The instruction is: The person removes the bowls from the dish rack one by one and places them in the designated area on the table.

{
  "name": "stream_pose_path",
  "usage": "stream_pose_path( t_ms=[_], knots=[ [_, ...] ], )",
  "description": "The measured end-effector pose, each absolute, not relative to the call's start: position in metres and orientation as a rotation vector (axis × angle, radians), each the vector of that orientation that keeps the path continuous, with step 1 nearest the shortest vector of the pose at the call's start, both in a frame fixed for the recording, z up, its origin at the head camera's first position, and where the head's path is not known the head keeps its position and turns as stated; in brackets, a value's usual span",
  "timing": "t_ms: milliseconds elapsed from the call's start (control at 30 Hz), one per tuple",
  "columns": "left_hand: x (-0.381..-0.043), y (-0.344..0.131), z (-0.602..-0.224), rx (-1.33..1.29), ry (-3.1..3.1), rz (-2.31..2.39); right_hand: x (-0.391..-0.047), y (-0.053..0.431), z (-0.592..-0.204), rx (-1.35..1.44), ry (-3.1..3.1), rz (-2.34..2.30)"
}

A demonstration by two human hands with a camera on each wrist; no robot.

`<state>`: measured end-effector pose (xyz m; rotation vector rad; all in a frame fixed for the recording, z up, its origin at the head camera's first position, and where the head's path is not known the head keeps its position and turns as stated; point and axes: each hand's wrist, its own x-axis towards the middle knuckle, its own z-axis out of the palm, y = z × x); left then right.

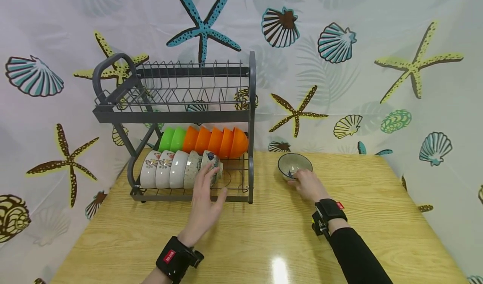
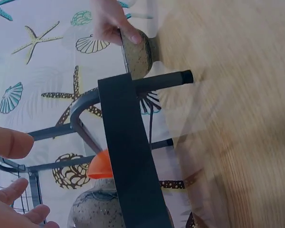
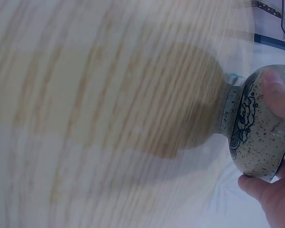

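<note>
A speckled grey-beige bowl (image 1: 292,162) with a dark rim is at the right of the dish rack. My right hand (image 1: 310,186) pinches its near side, thumb and fingers across the rim. Close up in the right wrist view, the bowl (image 3: 249,126) shows a dark painted pattern above its narrow foot; whether that foot touches the table I cannot tell. My left hand (image 1: 205,208) is at the front of the lower rack, fingers spread and loosely bent beside the patterned bowl (image 1: 208,160) at the row's end. Nothing is in its grasp.
The dark two-tier dish rack (image 1: 173,117) stands at the left of the wooden table (image 1: 256,242). Its lower tier holds green bowls (image 1: 172,139), orange bowls (image 1: 215,141) and white bowls (image 1: 162,170) standing on edge. A patterned cloth (image 1: 358,87) hangs behind.
</note>
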<state>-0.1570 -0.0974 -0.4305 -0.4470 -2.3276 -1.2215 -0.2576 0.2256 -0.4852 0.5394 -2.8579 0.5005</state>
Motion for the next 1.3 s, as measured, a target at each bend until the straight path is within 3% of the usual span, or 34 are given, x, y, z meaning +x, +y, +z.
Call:
stream_pose_path(
  t_ms=[433, 967, 1300],
  knots=[
    [-0.176, -0.119, -0.416, -0.272, -2.385, -1.422, -0.254, 0.228, -0.485, 0.507, -2.861, 0.431],
    [-0.195, -0.135, -0.395, -0.138, -2.607, -1.461, -0.195, 0.227, -0.475, 0.459, -2.686, 0.552],
    [-0.208, -0.143, -0.391, -0.186, -2.709, -1.467, -0.168, 0.233, -0.482, 0.473, -2.543, 0.799]
  ],
)
